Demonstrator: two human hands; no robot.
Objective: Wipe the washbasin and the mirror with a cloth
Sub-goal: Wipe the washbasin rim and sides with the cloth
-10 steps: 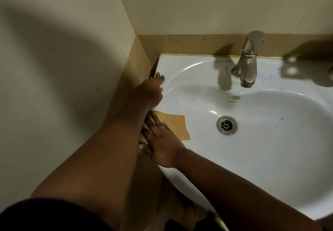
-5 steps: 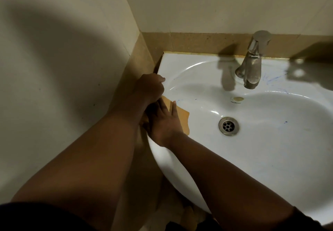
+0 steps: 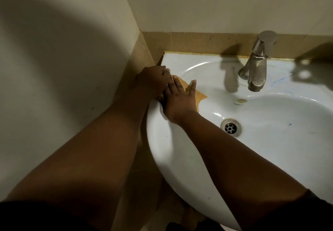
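The white washbasin (image 3: 270, 149) fills the right half of the head view. An orange cloth (image 3: 200, 96) lies on its left rim and inner slope. My right hand (image 3: 178, 101) presses flat on the cloth with the fingers spread, covering most of it. My left hand (image 3: 153, 81) sits just left of it with fingers curled over the basin's left rim, touching the cloth's upper corner. The mirror is not in view.
A metal tap (image 3: 256, 68) stands at the back of the basin, with blue marks (image 3: 275, 82) on the rim to its right. The drain (image 3: 230, 127) lies in the bowl. A tiled wall runs close along the left.
My right hand has slid the cloth up from the bowl's left slope toward the back-left rim. My left hand's fingers went from spread to curled on the rim.
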